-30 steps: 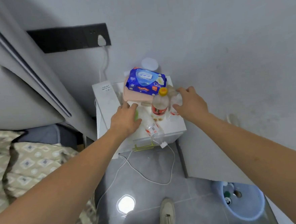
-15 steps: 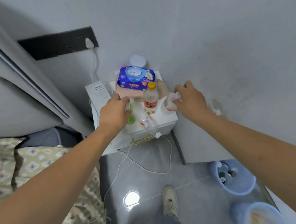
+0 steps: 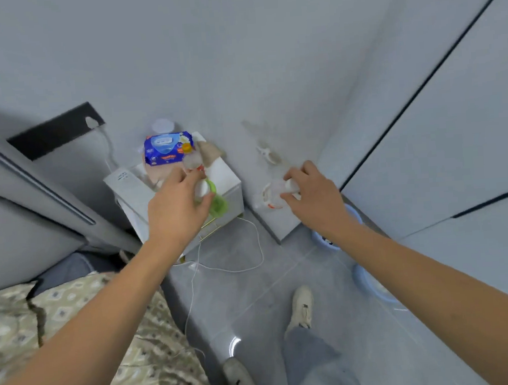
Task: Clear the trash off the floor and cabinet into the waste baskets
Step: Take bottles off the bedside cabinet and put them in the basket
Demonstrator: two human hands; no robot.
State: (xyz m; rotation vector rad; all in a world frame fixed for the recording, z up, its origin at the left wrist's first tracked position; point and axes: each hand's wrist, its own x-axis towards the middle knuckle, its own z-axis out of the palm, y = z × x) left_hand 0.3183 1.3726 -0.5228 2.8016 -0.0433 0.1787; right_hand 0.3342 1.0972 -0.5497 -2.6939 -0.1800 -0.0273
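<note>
The picture is a bit blurry; two bare arms reach out over a grey floor (image 3: 361,320). The left hand (image 3: 177,208) is up in the air in front of the small white cabinet (image 3: 224,179); its fingers are curled around a small green and white piece of trash (image 3: 214,199), maybe a little bottle or cup; the green part sticks out past the fingers on the right side. The right hand (image 3: 310,193) is off to the right of the cabinet, near the wall; it is closed around a crumpled clear plastic bottle with a red label (image 3: 269,195); the bottle pokes out to the left of the fingers.

On the cabinet top, at the back, sits a blue pack of wipes (image 3: 165,147) on something pink; just beside it stands a clear bottle with an orange cap (image 3: 189,157); a tan crumpled thing (image 3: 209,152) lies next to that, at the right back edge.

Two light blue waste baskets are on the floor by the right wall; one (image 3: 325,238) peeks out from under the right wrist; the other (image 3: 364,280) shows under the right arm, closer to the person. A thin white cord (image 3: 251,258) loops on the floor in front of the cabinet. A patterned blanket (image 3: 76,340) lies at the lower left; two pale shoes (image 3: 301,306) stand on the floor.
</note>
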